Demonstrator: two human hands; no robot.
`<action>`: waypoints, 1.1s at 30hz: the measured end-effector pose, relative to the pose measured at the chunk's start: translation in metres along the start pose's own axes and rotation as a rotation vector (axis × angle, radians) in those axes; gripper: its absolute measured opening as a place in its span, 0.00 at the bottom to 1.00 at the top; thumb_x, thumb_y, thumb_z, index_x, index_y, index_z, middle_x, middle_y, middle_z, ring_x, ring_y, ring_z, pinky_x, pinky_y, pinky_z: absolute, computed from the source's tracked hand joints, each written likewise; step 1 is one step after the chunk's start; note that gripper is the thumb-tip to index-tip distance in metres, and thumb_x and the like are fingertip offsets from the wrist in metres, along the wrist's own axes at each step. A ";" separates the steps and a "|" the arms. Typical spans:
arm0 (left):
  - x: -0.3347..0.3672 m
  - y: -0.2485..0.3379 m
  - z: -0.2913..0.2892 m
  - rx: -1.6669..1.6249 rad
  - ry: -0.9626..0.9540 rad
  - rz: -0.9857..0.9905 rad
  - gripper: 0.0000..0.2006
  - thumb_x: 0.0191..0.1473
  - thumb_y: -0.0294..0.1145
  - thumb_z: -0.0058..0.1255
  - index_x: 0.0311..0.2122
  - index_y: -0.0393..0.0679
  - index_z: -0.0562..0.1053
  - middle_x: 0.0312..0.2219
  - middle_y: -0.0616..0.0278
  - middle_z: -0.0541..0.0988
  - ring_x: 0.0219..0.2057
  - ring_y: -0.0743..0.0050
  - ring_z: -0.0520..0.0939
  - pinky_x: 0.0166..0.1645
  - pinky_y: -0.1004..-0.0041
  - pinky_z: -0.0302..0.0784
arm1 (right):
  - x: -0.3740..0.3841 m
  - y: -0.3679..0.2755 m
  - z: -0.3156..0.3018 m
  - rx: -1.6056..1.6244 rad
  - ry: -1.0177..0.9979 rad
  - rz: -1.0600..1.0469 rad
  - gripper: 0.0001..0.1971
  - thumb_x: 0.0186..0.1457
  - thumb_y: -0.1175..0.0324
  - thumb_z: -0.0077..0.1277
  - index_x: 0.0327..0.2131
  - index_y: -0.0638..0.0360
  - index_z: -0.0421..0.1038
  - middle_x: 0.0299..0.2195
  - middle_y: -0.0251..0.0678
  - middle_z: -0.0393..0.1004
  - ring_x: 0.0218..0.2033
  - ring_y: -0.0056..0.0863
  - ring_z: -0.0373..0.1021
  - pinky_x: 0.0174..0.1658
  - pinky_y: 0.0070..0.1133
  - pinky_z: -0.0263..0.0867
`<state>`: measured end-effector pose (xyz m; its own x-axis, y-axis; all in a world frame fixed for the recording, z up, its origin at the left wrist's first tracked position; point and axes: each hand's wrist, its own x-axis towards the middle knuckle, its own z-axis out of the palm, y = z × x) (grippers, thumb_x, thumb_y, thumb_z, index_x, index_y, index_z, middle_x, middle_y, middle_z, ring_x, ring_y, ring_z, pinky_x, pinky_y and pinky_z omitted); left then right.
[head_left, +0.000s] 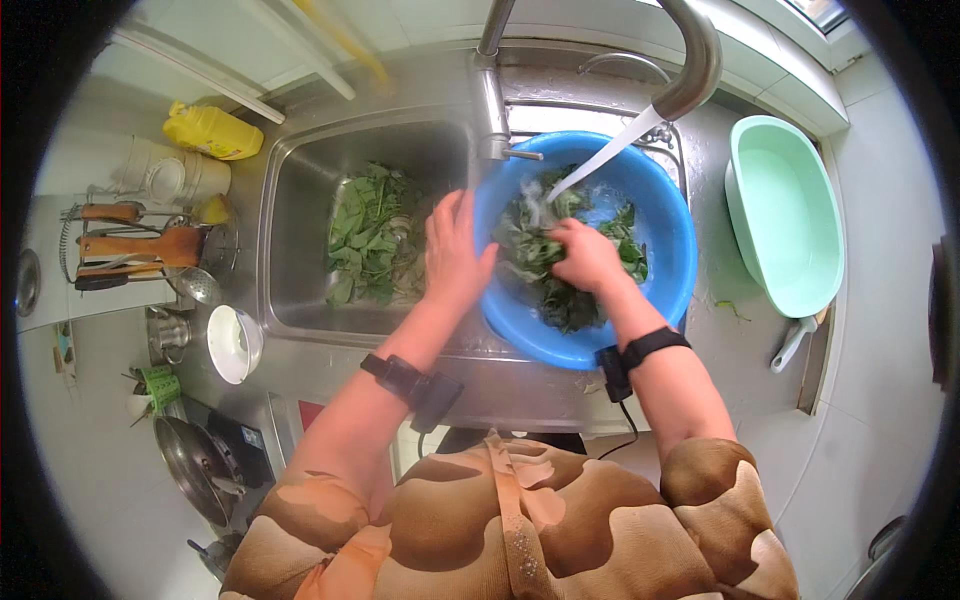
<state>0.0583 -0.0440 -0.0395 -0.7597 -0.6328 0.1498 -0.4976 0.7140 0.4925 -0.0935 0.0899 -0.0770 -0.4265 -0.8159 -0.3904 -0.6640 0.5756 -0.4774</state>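
Observation:
A blue plastic basin [683, 235] sits over the right side of the sink, with dark wet leafy greens [570, 305] inside. Water pours into it from the curved metal faucet [690, 85]. My right hand [588, 255] is in the basin, its fingers curled round some of the leaves. At the basin's left side, my left hand [455, 255] holds the rim, the fingers along the outside and the thumb at the edge. More green leaves [370, 235] lie in the left sink bowl [300, 190], close to the left hand.
A pale green tub [785, 220] stands on the right counter, beside a white-handled utensil [793, 345]. On the left are a yellow jug [212, 131], hanging wooden-handled utensils [150, 245] and a white bowl [235, 344]. A dark pan [190, 470] stands at lower left.

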 end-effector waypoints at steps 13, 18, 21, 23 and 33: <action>0.044 0.016 0.087 -0.377 -0.412 -0.478 0.36 0.47 0.50 0.46 0.55 0.37 0.53 0.50 0.45 0.62 0.53 0.54 0.62 0.54 0.67 0.57 | -0.030 0.068 -0.021 0.382 0.277 0.406 0.38 0.39 0.61 0.58 0.54 0.59 0.53 0.48 0.51 0.62 0.51 0.41 0.59 0.53 0.27 0.55; 0.026 0.049 0.093 -0.918 -0.526 -0.535 0.24 0.45 0.31 0.45 0.50 0.39 0.59 0.43 0.47 0.69 0.46 0.57 0.69 0.50 0.69 0.62 | -0.027 0.042 -0.005 1.111 0.225 0.148 0.25 0.38 0.74 0.48 0.46 0.62 0.62 0.39 0.36 0.69 0.41 0.26 0.64 0.46 0.20 0.58; 0.034 0.071 0.044 -0.761 -0.418 -0.158 0.22 0.38 0.22 0.43 0.45 0.40 0.63 0.42 0.50 0.69 0.45 0.62 0.69 0.49 0.71 0.63 | -0.064 0.046 -0.055 1.193 0.204 0.094 0.25 0.38 0.79 0.43 0.46 0.63 0.62 0.41 0.38 0.68 0.43 0.28 0.64 0.49 0.20 0.57; 0.029 0.040 0.040 -0.463 -0.389 0.076 0.23 0.38 0.24 0.45 0.46 0.42 0.64 0.46 0.48 0.65 0.48 0.58 0.66 0.52 0.69 0.61 | -0.063 0.070 -0.051 0.919 0.207 0.078 0.29 0.38 0.80 0.41 0.50 0.64 0.58 0.48 0.43 0.64 0.50 0.32 0.60 0.53 0.21 0.54; 0.026 0.021 0.122 -1.009 -0.424 -0.647 0.23 0.49 0.34 0.45 0.51 0.38 0.60 0.41 0.51 0.70 0.45 0.64 0.70 0.48 0.70 0.64 | 0.016 0.069 0.002 0.612 0.143 0.196 0.31 0.43 0.59 0.51 0.52 0.59 0.56 0.43 0.47 0.67 0.44 0.41 0.65 0.47 0.29 0.60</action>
<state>-0.0232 -0.0089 -0.1292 -0.6647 -0.5006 -0.5546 -0.4301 -0.3506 0.8319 -0.1453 0.1163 -0.1176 -0.6092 -0.6679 -0.4276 -0.1144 0.6075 -0.7860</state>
